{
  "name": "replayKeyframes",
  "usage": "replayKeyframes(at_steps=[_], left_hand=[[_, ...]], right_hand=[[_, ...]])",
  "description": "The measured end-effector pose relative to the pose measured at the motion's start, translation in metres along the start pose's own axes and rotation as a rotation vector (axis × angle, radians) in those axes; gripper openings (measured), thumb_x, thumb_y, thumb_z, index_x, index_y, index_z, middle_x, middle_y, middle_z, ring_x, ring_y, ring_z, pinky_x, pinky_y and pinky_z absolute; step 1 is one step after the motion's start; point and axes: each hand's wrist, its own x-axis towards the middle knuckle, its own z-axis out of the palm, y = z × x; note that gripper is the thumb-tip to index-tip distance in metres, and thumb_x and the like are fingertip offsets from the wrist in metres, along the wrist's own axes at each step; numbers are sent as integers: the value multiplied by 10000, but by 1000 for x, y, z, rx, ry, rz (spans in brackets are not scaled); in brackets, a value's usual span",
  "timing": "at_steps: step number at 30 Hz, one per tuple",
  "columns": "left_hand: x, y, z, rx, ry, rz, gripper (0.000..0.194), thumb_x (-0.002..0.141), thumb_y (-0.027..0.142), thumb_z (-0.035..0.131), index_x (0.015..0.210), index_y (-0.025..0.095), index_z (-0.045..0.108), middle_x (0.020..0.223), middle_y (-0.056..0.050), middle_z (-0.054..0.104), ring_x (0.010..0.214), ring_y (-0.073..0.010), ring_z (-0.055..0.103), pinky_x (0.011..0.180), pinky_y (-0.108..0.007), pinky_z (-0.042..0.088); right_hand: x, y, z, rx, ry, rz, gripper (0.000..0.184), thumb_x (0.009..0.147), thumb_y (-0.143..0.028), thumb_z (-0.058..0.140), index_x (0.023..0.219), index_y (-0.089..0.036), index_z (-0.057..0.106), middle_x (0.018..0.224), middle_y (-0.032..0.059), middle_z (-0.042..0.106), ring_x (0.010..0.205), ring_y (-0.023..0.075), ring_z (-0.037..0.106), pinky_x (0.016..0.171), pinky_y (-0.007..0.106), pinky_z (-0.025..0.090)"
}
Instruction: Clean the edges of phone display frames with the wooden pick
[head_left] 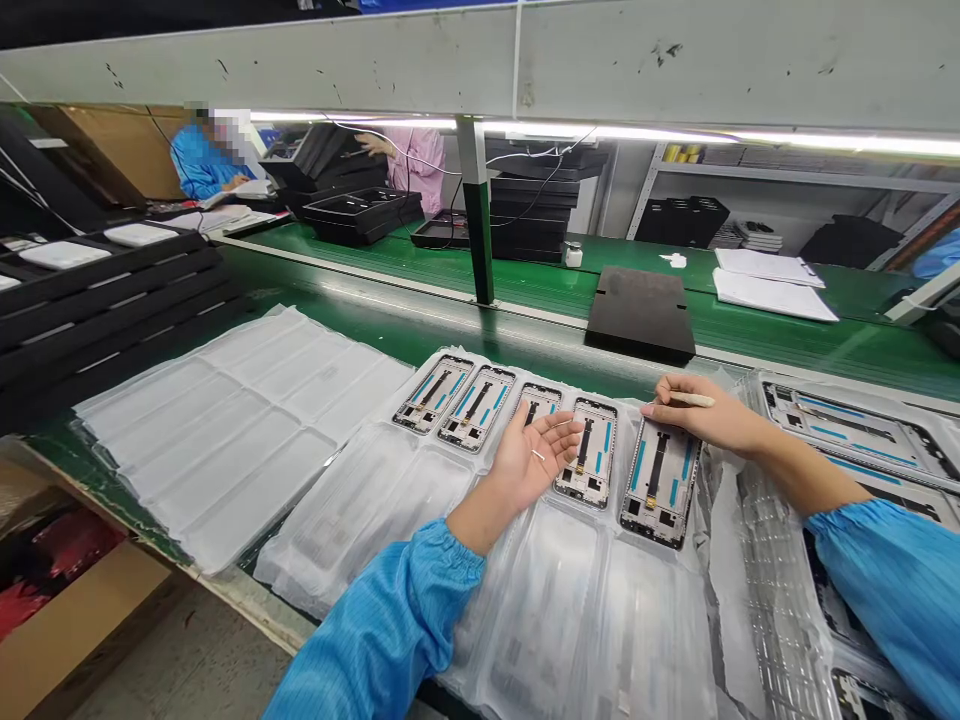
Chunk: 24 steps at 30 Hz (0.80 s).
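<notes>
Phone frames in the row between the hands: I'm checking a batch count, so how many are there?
5. Two phone frames lie at the row's left, a third partly behind the left hand, a fourth beside that hand, and a fifth below the right hand. None seem hidden, though the hands could cover more.

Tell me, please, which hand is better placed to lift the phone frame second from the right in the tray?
Probably the left hand: it is open and empty, with its fingertips just over that phone frame. The right hand pinches a pale stick and lies over the next frame.
</notes>
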Motion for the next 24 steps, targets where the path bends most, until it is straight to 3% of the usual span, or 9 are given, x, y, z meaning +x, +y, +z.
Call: replayKeyframes(at_steps=[5, 10, 14, 17, 20, 24], left_hand=[[-1, 0, 1, -1, -6, -4, 601, 991, 510, 308, 922, 37, 671, 801, -178, 691, 627, -177, 635, 587, -266, 526], [0, 1, 1, -6, -4, -9, 534, 986, 473, 357, 923, 43, 667, 799, -177, 694, 664, -195, 657, 605, -280, 534], [0, -1, 0, -36, -31, 8, 227, 885, 150, 457, 873, 55, 663, 762, -140, 692, 670, -186, 666, 689, -293, 543], [-2, -2, 0, -28, -104, 16, 309, 702, -19, 448, 912, 58, 662, 895, -159, 720, 824, -214, 704, 793, -312, 538], [-5, -4, -1, -18, -137, 60, 369, 699, -8, 503, 1024, 85, 649, 1041, -169, 716, 1007, -254, 688, 855, -320, 525], [-4, -6, -4, -47, -165, 120, 269, 802, 149, 653, 1067, 101, 650, 1118, -167, 696, 1056, -254, 667, 911, -338, 523]], right_hand=[[-1, -5, 1, 186, 156, -5, 582, 554, -569, 837, 627, -215, 381, 537, -84, 355, 489, 65, 286, 450, 213, 213], [-3, -8, -1, 551, 230, 66, 526, 532, -442, 877, 674, -231, 417, 614, -47, 544, 543, 126, 531, 467, 233, 413], [-2, -16, 0, 684, 217, 215, 412, 586, -228, 832, 642, -223, 424, 783, 31, 704, 639, 179, 653, 527, 275, 531], [5, -24, 6, 686, 249, 278, 320, 635, -92, 741, 606, -213, 447, 780, 55, 724, 597, 158, 651, 459, 227, 515], [15, -31, 17, 693, 261, 257, 300, 657, -11, 678, 603, -208, 457, 743, 51, 726, 648, 159, 684, 475, 195, 534], [22, -34, 33, 699, 225, 267, 328, 683, 51, 636, 595, -197, 440, 718, 62, 734, 664, 159, 709, 497, 161, 545]])
